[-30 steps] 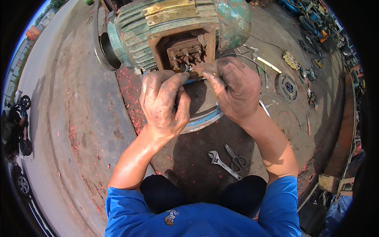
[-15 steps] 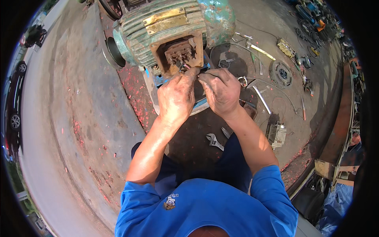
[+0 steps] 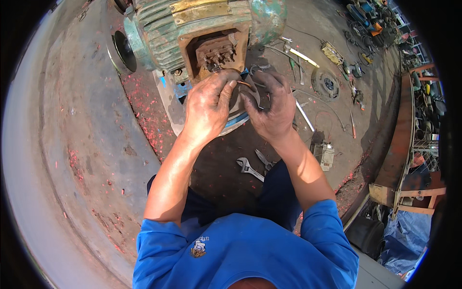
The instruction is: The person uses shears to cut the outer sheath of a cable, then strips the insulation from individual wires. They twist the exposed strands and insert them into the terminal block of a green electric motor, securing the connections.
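Note:
A green, rust-worn electric motor point(image 3: 166, 45) stands in front of me with its terminal box point(image 3: 188, 55) uncovered, several corroded terminal studs point(image 3: 216, 58) showing inside. Just below the box opening, my left hand point(image 3: 207, 106) is closed, thumb against the fingers, on a wire point(image 3: 247, 85) whose bare copper end sticks out to the right. Part of the wire is hidden behind the fingers. Close to that end, my right hand point(image 3: 275, 106) is spread, thumb apart from its curled, blackened fingers, with nothing visible between them.
An adjustable wrench point(image 3: 250, 168) and pliers point(image 3: 264, 159) lie on the ground between my knees. To the right are a hammer point(image 3: 303, 57), a round metal disc point(image 3: 328, 83) and a metal box-shaped part point(image 3: 325, 156). A rusty metal beam point(image 3: 392, 154) runs along the right side.
The hands were together at the wire; my right hand has opened and moved away from the left, exposing the copper end. The whole view has shifted a little.

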### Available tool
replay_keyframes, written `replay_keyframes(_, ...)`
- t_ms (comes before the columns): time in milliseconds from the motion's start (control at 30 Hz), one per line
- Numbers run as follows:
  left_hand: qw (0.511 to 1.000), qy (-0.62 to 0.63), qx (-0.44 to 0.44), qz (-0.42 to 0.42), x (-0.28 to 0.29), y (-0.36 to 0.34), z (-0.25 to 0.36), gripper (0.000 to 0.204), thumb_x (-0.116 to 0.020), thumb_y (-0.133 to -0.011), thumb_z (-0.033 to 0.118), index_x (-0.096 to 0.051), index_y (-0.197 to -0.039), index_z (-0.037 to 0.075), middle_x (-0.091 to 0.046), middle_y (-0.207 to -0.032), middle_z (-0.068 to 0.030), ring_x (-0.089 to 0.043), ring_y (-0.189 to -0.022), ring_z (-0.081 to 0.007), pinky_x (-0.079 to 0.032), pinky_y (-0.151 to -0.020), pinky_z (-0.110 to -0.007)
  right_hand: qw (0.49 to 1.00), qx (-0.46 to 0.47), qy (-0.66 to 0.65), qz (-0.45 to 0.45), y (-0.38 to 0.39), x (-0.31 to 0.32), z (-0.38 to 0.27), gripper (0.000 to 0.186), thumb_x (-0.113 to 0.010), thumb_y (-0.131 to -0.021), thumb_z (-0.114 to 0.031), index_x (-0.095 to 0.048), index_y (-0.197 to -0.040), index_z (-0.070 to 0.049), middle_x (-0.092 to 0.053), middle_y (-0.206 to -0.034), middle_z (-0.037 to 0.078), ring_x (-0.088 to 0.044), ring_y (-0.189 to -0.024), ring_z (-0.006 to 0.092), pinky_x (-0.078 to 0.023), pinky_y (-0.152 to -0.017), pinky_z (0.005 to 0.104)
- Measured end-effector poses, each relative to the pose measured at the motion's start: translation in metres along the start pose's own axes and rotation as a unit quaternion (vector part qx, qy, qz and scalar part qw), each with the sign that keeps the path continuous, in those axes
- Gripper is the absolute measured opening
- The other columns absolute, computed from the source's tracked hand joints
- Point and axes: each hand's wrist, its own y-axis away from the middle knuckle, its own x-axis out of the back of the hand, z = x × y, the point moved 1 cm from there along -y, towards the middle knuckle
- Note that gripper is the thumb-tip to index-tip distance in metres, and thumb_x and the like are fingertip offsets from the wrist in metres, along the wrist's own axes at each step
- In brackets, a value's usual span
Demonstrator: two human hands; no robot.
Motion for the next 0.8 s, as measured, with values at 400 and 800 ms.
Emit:
replay_keyframes(400, 0.986, -0.078, -0.08, 0.12, -0.007, 0.005, -0.013, 0.016, -0.068, -0.091, 0.007, -0.071, -0.105, -0.001, -0.071, -0.089, -0.0094, -0.064, -0.075, -0.0134, -0.051, -0.07, -0.026, 0.912, -0.318, -0.077, -0.247, 0.012, 0.085, 0.049, 0.024, -0.07, -0.091, -0.024, -0.064, -0.084, -0.002, -0.059, -0.067, -0.001, -0.049, -0.062, 0.0058, -0.041, -0.055, 0.0268)
replay_keyframes(800, 0.978, -0.104, 0.042, 0.174, -0.008, 0.0, 0.008, 0.026, -0.066, -0.095, 0.017, -0.068, -0.109, -0.003, -0.066, -0.069, -0.0107, -0.062, -0.055, -0.0162, -0.046, -0.047, -0.023, 0.632, -0.443, 0.243, -0.587, 0.427, 0.133, 0.13, 0.035, -0.05, -0.093, -0.03, -0.053, -0.124, -0.012, -0.054, -0.121, 0.017, -0.054, -0.117, 0.0371, -0.048, -0.093, 0.049)
